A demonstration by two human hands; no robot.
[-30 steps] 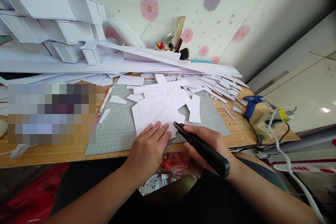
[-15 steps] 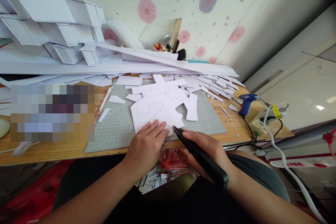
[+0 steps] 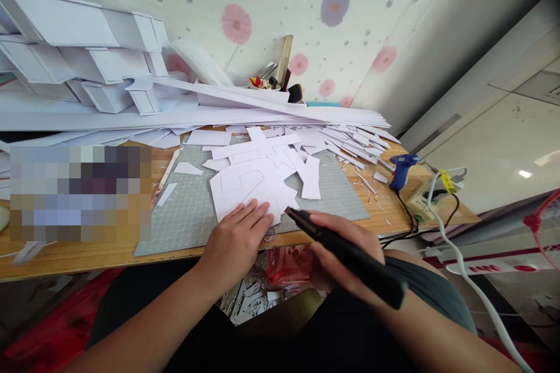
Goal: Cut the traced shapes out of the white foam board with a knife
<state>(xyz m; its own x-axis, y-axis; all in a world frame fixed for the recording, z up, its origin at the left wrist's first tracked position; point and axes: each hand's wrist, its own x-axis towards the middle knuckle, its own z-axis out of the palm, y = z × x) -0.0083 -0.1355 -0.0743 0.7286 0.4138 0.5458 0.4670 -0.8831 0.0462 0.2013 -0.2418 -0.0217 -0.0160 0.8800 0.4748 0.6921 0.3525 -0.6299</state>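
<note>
My left hand (image 3: 238, 239) lies flat, fingers extended, on the near part of a white foam-board sheet (image 3: 245, 183) marked with drawn outlines. In my right hand (image 3: 350, 250) is a long black cutter (image 3: 345, 253), its tip near the sheet's lower right edge. The sheet rests on a grey-green cutting mat (image 3: 184, 210). Beyond it are a cross-like white piece (image 3: 258, 143) and, to the right, a Y-shaped white piece (image 3: 310, 178).
White scraps (image 3: 350, 143) spread over the back of the wooden table (image 3: 105, 253). A blue glue gun (image 3: 403, 170) stands beside a power strip (image 3: 422, 204) at right. Folded white board structures (image 3: 79, 23) rise at back left. A red basket (image 3: 289, 265) is below the table edge.
The cutter has tilted and its back end has swung right and slightly up, its tip a little off the sheet. The whole view has shifted slightly; my left hand stays on the sheet.
</note>
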